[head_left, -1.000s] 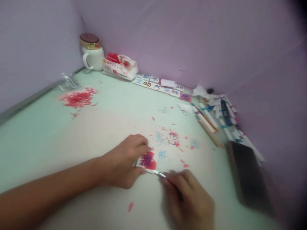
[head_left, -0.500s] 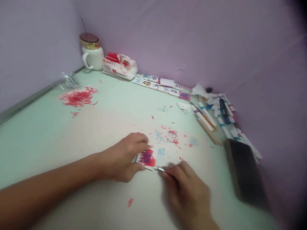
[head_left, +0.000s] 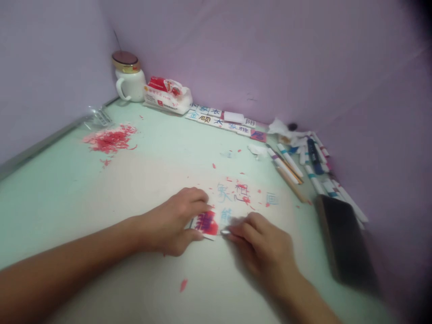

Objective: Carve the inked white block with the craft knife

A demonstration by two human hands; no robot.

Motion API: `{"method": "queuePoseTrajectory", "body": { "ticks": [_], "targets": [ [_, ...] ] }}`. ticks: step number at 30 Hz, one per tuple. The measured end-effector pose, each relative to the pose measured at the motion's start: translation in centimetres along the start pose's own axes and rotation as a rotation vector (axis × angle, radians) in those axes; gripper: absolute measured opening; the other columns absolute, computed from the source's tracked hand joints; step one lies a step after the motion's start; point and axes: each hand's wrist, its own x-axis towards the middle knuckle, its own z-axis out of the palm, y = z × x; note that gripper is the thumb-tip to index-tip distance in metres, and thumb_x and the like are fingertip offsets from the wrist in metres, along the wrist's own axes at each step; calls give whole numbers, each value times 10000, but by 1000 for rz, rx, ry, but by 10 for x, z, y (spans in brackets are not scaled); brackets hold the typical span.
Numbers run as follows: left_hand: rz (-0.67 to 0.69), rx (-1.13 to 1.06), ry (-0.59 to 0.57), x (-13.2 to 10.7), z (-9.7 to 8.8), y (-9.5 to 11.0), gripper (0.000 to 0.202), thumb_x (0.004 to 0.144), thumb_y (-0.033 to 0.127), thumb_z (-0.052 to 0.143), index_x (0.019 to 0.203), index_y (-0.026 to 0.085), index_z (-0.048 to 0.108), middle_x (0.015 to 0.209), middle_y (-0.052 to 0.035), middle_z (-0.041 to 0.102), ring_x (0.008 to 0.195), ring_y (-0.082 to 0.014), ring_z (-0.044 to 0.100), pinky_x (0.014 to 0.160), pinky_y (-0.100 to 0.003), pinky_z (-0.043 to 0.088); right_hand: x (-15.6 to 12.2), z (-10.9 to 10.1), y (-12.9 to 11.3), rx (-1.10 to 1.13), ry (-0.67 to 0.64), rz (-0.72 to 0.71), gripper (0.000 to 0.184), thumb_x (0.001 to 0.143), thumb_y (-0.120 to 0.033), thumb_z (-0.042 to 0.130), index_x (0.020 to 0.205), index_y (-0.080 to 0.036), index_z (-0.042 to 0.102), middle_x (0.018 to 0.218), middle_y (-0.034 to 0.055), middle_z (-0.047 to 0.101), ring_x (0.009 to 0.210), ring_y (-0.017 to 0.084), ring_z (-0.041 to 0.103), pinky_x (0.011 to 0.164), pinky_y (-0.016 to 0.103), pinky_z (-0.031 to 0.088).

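Note:
My left hand [head_left: 178,220] grips a small flat block [head_left: 209,223] by its edges, thumb at the near side and fingers at the far side. Its face is red with a purple character, and white shows along its margins. In my right hand [head_left: 265,240] is a slim carving knife [head_left: 225,232], pinched low like a pen. The silver tip sits at the block's right near corner; whether it touches is too blurred to tell. My fingers hide most of the handle. Blue characters [head_left: 225,215] and red shavings [head_left: 241,188] lie just beyond the block on the tabletop.
Red shavings [head_left: 111,138] are heaped at left. Along the back stand a lidded white mug [head_left: 132,85], a wipes pack [head_left: 167,95] and rows of lettered tiles [head_left: 218,121]. Markers [head_left: 290,159] and a dark phone [head_left: 342,243] lie at right, near the wall.
My right hand has shifted slightly up, and its forearm now shows more at the lower right. The knife tip stays near the block's corner. My left hand keeps its hold.

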Motion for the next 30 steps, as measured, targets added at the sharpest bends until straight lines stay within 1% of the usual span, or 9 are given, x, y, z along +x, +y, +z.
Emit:
{"method": "queuePoseTrajectory", "body": {
  "ticks": [3,7,12,14,16,21,25,27,30],
  "targets": [
    [-32,-6,-1,-1,1,0,330,695,156,629,1021,152,578,1060,-98,543,1001,-237,520,900,-367,451,-2,0,0,1,39,-9,100,864,-176,547,818,-185,635,678,5,525,585,110,459,512,229,266],
    [-19,-6,7,-1,2,0,322,692,158,629,1010,161,575,1060,-95,539,997,-237,521,892,-369,453,-5,-1,-4,-42,105,-57,96,852,-132,555,840,-176,640,663,2,531,583,111,454,511,241,251],
    [9,-3,6,0,2,-1,271,696,162,617,964,153,580,1039,-101,544,976,-239,524,878,-376,453,0,-4,-3,-66,117,-93,104,851,-128,551,848,-176,644,660,5,533,581,116,448,516,252,243],
    [14,-9,4,1,1,0,257,693,166,618,947,152,583,1028,-100,548,961,-237,524,873,-378,455,4,-7,0,-71,84,-116,105,858,-141,547,838,-177,643,657,5,533,579,116,455,517,253,244],
    [-2,-14,-5,2,0,1,252,689,157,620,939,148,587,1019,-100,551,952,-234,524,872,-377,454,10,-10,2,-82,21,-135,123,872,-168,532,819,-187,641,650,0,528,565,115,456,512,254,241],
    [-15,-8,-24,4,-3,5,232,678,135,633,906,127,593,1000,-108,551,939,-234,526,865,-367,449,25,-18,7,-77,-165,-101,216,894,-243,472,754,-217,634,651,-9,531,503,112,441,477,266,212],
    [-19,-4,-27,3,-2,4,238,677,136,637,909,130,584,997,-104,545,943,-232,522,868,-361,440,27,-20,8,-75,-185,-119,227,890,-238,459,753,-220,639,645,-9,533,487,114,443,472,266,218],
    [-18,-10,-24,3,-1,1,252,683,151,635,927,140,574,1002,-98,539,948,-230,517,872,-361,436,22,-21,7,-59,-191,-89,211,891,-242,462,785,-221,643,657,-8,538,493,113,461,469,259,236],
    [5,-12,3,2,2,-2,291,689,196,629,967,149,552,1004,-95,533,945,-233,506,870,-379,426,8,-24,5,22,-246,44,189,897,-252,462,850,-233,644,699,-8,553,524,106,507,477,242,288]
  ]
}}
